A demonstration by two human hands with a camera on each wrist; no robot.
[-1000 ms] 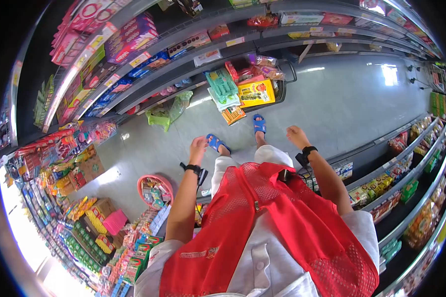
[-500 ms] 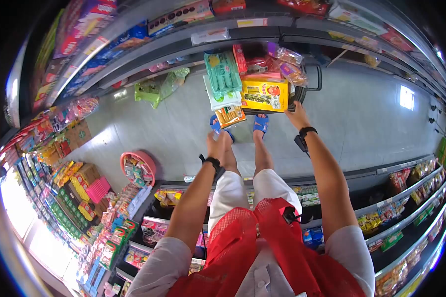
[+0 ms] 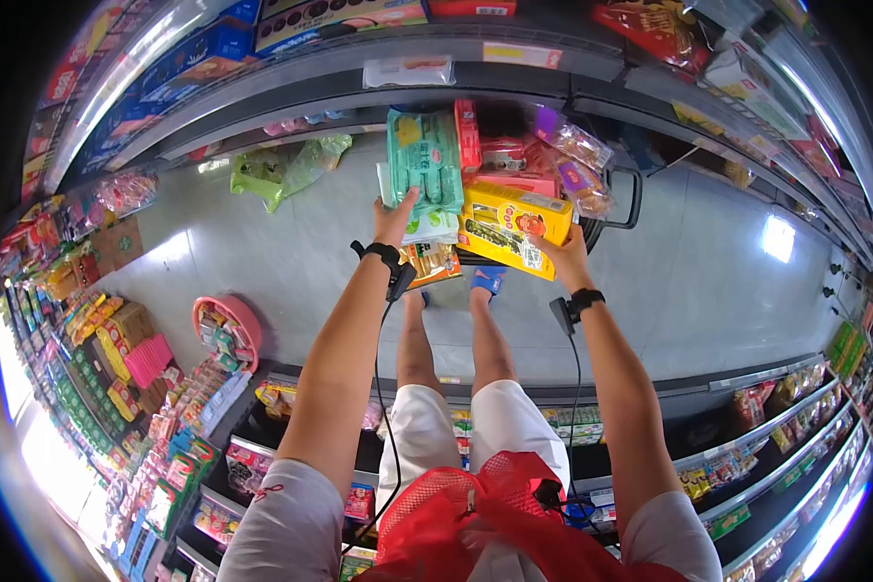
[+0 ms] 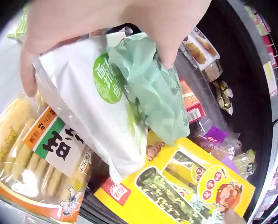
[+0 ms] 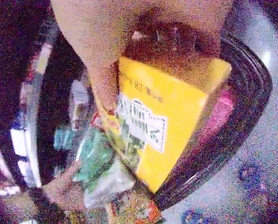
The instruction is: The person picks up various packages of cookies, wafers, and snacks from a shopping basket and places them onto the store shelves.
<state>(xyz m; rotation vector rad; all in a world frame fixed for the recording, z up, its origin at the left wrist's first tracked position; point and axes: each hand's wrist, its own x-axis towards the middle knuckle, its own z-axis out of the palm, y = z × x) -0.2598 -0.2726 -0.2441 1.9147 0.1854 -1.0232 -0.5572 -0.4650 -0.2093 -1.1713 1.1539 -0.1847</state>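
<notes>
Grey shop floor (image 3: 708,272) shines between the shelves (image 3: 310,87), and a black basket (image 5: 255,88) stands on it. Person's left hand (image 3: 395,223) is closed around the soft white pack (image 4: 73,84) and the crinkled green pack (image 4: 153,88) together, probably because thin, slippery plastic asks for a wide hold. Right hand (image 3: 567,255) clamps one end of the stiff yellow box (image 3: 512,218), tilted over the basket; its flat faces seem easy to pinch.

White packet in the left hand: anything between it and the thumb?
Yes: the green packet lies between the thumb of the left hand and the white packet. At its other edge, a finger touches it directly.
</notes>
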